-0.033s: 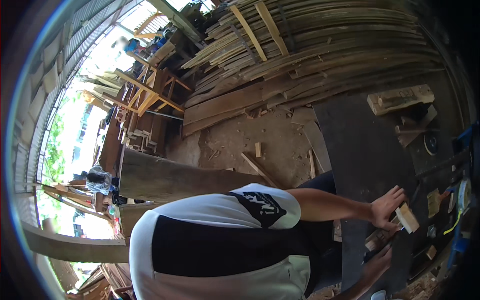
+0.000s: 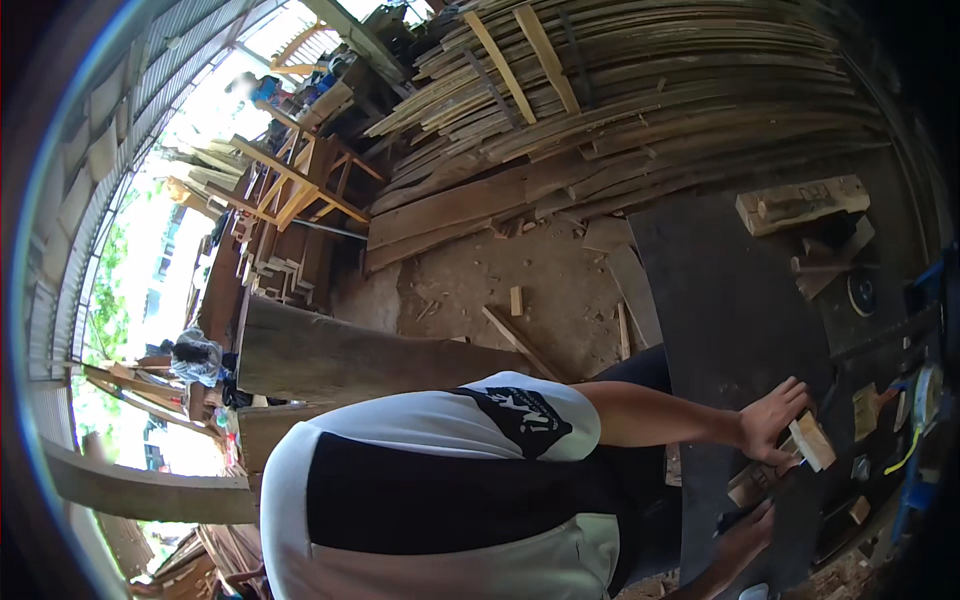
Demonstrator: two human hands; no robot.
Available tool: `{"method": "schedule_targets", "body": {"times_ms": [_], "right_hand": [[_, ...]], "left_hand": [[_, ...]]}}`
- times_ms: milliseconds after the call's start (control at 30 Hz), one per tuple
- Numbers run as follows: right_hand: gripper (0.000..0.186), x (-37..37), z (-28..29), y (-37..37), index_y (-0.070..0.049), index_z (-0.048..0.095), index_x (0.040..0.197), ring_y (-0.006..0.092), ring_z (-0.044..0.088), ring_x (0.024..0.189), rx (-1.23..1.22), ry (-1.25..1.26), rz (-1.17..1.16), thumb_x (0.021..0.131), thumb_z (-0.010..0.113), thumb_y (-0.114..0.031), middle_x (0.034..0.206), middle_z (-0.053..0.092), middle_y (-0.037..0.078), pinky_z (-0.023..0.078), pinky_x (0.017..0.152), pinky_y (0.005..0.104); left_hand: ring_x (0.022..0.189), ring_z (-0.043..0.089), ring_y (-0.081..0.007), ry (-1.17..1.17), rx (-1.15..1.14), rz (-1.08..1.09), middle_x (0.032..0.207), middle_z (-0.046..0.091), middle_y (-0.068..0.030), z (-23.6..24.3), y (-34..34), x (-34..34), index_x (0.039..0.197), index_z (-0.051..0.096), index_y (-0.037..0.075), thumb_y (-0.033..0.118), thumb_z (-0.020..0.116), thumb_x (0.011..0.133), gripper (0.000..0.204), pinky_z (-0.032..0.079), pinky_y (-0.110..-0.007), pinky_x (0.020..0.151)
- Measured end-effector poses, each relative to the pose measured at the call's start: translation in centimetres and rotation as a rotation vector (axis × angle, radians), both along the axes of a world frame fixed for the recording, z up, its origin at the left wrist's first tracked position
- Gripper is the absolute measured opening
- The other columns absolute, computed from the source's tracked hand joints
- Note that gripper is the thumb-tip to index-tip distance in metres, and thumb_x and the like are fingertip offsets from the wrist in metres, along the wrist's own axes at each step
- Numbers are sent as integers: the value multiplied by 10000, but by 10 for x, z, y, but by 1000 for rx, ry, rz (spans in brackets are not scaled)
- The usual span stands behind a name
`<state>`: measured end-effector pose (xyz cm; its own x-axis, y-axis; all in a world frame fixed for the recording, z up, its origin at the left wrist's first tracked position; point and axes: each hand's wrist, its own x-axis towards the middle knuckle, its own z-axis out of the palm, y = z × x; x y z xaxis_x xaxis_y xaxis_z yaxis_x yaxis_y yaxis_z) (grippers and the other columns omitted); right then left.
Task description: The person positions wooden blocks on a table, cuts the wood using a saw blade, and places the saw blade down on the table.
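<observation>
My left hand (image 2: 772, 422) rests against a pale wooden block (image 2: 812, 443) on a dark flat tabletop (image 2: 740, 310), its thumb on the near side and fingers bent over the far side. A small bright metal glint shows where thumb and block meet. Just below lies a browner wooden piece (image 2: 750, 484), partly covered by the hand. My right hand (image 2: 748, 535) is closed beside that piece, around or against something dark (image 2: 733, 517) whose kind I cannot make out. My left forearm comes from the left, the right one from below.
A thick wooden beam (image 2: 803, 204), angled wood pieces (image 2: 835, 258) and a dark round disc (image 2: 861, 291) lie at the table's far end. To the right are a yellow strap or tape (image 2: 905, 452) and small offcuts (image 2: 866, 410). Stacked planks (image 2: 640, 110) line the wall.
My right hand has shifted slightly down and left, away from the pale block. My left hand and the wooden pieces stay almost where they were.
</observation>
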<state>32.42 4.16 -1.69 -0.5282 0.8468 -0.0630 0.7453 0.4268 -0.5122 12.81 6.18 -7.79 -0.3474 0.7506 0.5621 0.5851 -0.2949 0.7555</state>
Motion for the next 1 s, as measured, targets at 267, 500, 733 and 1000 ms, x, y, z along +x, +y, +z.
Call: {"method": "schedule_targets", "body": {"times_ms": [267, 500, 733, 1000], "right_hand": [[311, -18, 5, 14, 69, 569, 1099, 471, 556, 1000, -157, -162, -52, 1010, 384, -166, 1029, 600, 323, 456, 807, 481], [359, 42, -35, -18, 80, 547, 1129, 456, 535, 1050, 197, -29, -18, 1022, 357, -206, 1092, 579, 328, 435, 853, 473], [317, -5, -5, 2, 78, 550, 1051, 475, 539, 968, -85, -103, -46, 1012, 374, -182, 1005, 577, 330, 403, 774, 509], [331, -18, 17, 2, 83, 560, 1087, 477, 539, 992, -106, -67, -80, 1016, 364, -174, 1017, 594, 319, 417, 789, 510]], "left_hand": [[909, 396, -338, -11, 24, 28, 956, 418, -182, -3, 0, 2, 1025, 461, -34, 557, 661, 590, 761, 359, -434, 785], [894, 394, -344, 5, 19, 22, 947, 418, -186, 0, 8, 4, 1006, 471, -41, 556, 653, 601, 744, 352, -437, 789], [886, 390, -344, 7, -2, 8, 940, 418, -185, 5, -3, -3, 1010, 473, -34, 515, 670, 614, 705, 342, -438, 797], [872, 376, -337, 19, -4, 30, 932, 402, -191, 3, -1, -2, 993, 468, -50, 551, 648, 614, 733, 343, -434, 781]]}}
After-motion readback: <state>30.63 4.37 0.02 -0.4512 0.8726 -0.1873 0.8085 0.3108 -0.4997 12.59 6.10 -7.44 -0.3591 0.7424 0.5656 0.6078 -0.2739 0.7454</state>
